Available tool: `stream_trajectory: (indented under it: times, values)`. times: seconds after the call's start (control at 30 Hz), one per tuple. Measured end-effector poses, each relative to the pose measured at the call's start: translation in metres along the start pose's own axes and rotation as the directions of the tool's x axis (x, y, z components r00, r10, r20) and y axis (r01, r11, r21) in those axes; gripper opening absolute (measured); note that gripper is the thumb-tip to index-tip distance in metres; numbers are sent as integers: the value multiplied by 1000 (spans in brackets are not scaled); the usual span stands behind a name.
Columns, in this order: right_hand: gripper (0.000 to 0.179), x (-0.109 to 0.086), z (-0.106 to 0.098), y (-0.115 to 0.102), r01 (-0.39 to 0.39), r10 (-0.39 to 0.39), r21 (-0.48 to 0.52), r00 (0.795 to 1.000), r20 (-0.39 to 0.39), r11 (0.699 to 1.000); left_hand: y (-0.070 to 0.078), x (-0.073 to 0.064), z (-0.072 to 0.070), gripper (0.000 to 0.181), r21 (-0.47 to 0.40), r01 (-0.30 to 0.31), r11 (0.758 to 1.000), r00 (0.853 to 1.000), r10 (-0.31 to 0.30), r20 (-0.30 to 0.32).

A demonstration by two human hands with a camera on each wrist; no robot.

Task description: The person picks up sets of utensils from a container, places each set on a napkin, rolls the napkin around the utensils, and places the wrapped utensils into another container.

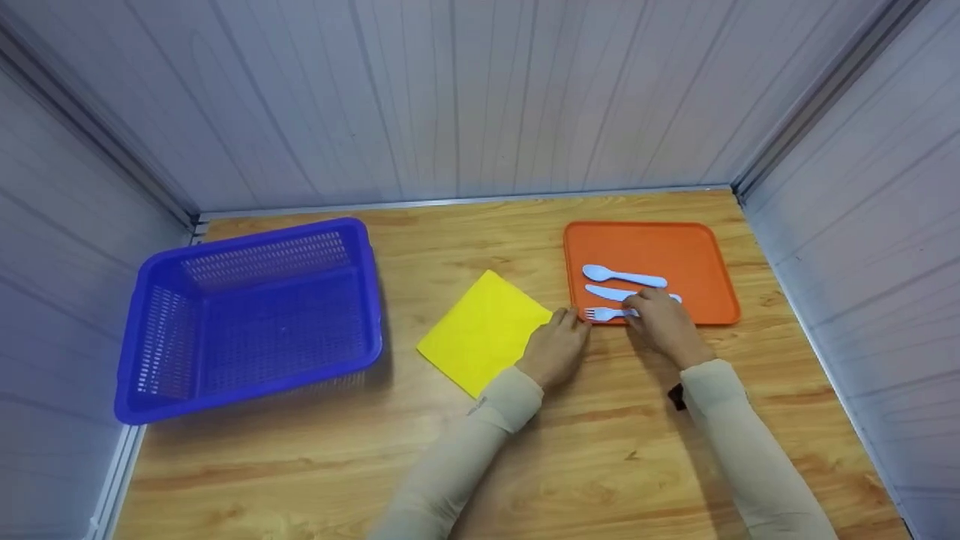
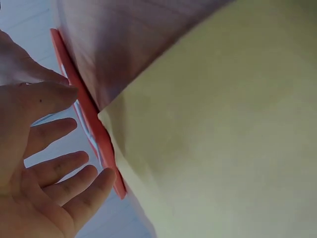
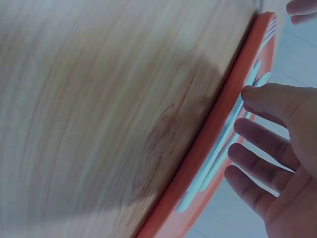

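On the orange tray (image 1: 697, 259) lie a light blue spoon (image 1: 630, 278), a knife (image 1: 609, 292) and a fork (image 1: 600, 314), side by side. My right hand (image 1: 664, 319) is over the near edge of the tray, covering part of the knife and the fork's handle. In the right wrist view its thumb tip is right at the fork's handle (image 3: 225, 126), and the other fingers are spread loosely over the cutlery. My left hand (image 1: 556, 349) has its fingertips by the tray's near left corner, with fingers apart. It partly covers a yellow square sheet (image 1: 480, 330).
A blue perforated basket (image 1: 375, 300) stands at the left of the wooden table (image 1: 300, 480). Pale panel walls (image 1: 465, 97) enclose the back and both sides. A small dark object (image 1: 677, 397) shows beside the right sleeve.
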State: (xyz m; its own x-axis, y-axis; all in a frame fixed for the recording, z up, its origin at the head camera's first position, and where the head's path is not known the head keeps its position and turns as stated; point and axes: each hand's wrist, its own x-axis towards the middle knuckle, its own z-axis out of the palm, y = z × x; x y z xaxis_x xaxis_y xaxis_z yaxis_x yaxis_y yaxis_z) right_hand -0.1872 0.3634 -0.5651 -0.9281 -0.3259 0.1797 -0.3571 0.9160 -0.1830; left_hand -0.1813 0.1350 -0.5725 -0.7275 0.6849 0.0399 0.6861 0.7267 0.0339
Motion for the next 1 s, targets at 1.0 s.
stream_trajectory:
  times: [1.0]
  values:
    - [10, 11, 3, 2, 230, -247, -174, 966, -81, 958, -26, -22, -13, 39, -79, 37, 996, 999, -38, -8]
